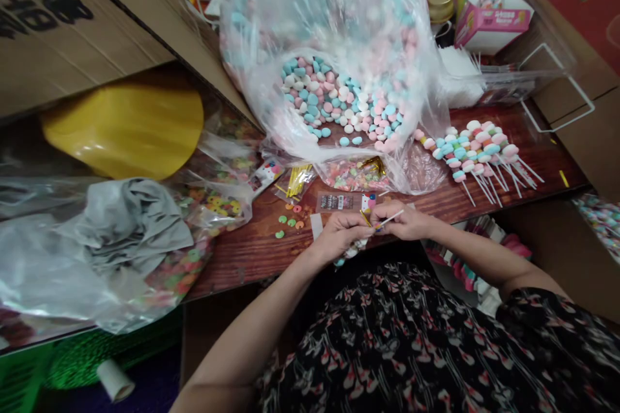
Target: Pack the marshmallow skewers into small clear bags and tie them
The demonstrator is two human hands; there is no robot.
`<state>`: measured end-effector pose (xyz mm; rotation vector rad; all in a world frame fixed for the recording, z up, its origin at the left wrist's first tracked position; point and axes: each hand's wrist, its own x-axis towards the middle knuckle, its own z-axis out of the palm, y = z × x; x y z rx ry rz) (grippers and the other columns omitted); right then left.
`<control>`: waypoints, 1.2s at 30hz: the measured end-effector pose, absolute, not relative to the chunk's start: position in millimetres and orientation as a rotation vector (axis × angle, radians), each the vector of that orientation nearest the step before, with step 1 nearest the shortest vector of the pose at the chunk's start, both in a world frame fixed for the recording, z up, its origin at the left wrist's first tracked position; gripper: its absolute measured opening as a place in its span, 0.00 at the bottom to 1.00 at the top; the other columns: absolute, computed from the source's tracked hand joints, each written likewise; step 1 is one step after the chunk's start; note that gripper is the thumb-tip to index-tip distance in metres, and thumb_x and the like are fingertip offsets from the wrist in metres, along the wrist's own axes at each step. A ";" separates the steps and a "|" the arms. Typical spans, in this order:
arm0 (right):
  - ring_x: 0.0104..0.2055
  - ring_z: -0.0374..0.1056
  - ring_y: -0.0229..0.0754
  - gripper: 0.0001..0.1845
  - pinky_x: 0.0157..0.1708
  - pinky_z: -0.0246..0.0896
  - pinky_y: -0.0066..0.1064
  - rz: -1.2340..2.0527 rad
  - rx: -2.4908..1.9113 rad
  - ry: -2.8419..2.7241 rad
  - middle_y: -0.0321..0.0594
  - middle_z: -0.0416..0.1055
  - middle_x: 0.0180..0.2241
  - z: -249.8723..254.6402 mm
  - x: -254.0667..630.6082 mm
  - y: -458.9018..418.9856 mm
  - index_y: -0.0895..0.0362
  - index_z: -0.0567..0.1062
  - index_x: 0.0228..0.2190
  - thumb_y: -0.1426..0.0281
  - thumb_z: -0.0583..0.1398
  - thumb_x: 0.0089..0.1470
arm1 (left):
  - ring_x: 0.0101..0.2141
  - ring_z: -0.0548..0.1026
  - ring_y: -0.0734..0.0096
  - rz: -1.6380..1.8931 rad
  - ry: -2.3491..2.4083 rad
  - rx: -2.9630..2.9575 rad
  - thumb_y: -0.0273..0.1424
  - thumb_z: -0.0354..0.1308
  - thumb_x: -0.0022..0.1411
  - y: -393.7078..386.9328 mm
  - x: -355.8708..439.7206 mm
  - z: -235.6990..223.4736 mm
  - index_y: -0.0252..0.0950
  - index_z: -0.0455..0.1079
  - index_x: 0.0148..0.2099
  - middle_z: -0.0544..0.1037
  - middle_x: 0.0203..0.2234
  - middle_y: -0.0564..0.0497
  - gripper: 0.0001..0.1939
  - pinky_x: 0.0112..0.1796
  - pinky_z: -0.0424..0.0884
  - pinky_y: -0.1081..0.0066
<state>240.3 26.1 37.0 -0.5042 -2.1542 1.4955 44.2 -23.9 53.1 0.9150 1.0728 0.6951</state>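
At the front edge of the table both my hands meet, their fingers pinched together. My left hand (340, 233) is closed around the top of a marshmallow skewer, whose white and blue pieces (357, 249) hang below it, seemingly in clear wrap. The skewer's white stick (391, 218) slants up to the right across the fingers of my right hand (404, 221), which is closed at its base. A short gold twist tie (365, 217) pokes up between the fingertips; which hand grips it is hard to tell.
Behind the hands stands a big clear bag (334, 6) of pastel marshmallows. Finished-looking marshmallow skewers (477, 148) are piled at right. Yellow twist ties (296, 181), a sticker sheet (339, 201) and loose gummy rings (289, 222) lie nearby. A grey cloth (130, 226) rests on bags at left.
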 end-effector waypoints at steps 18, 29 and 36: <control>0.27 0.59 0.37 0.05 0.27 0.53 0.34 0.148 0.231 -2.512 0.36 0.64 0.25 65.8 249.0 6.5 0.55 0.72 0.33 0.73 0.56 0.59 | 0.12 0.67 0.75 0.081 0.700 0.871 0.32 0.69 0.43 -17.4 43.1 75.4 0.36 0.78 0.24 0.77 0.16 0.50 0.05 0.13 0.61 0.76; 0.33 0.59 0.40 0.10 0.38 0.49 0.41 -0.088 -0.128 -2.627 0.36 0.69 0.28 80.8 232.5 6.8 0.54 0.70 0.29 0.74 0.54 0.61 | 0.21 0.71 0.67 0.212 0.874 1.600 0.37 0.72 0.42 20.4 0.8 107.9 0.39 0.78 0.27 0.76 0.19 0.52 0.10 0.22 0.65 0.72; 0.36 0.59 0.43 0.07 0.38 0.49 0.39 0.026 -0.730 -2.470 0.40 0.71 0.30 84.9 224.2 60.2 0.57 0.71 0.30 0.71 0.53 0.58 | 0.38 0.72 0.55 0.392 1.075 2.639 0.26 0.55 0.57 -26.3 38.1 139.0 0.40 0.76 0.38 0.78 0.36 0.42 0.09 0.40 0.67 0.58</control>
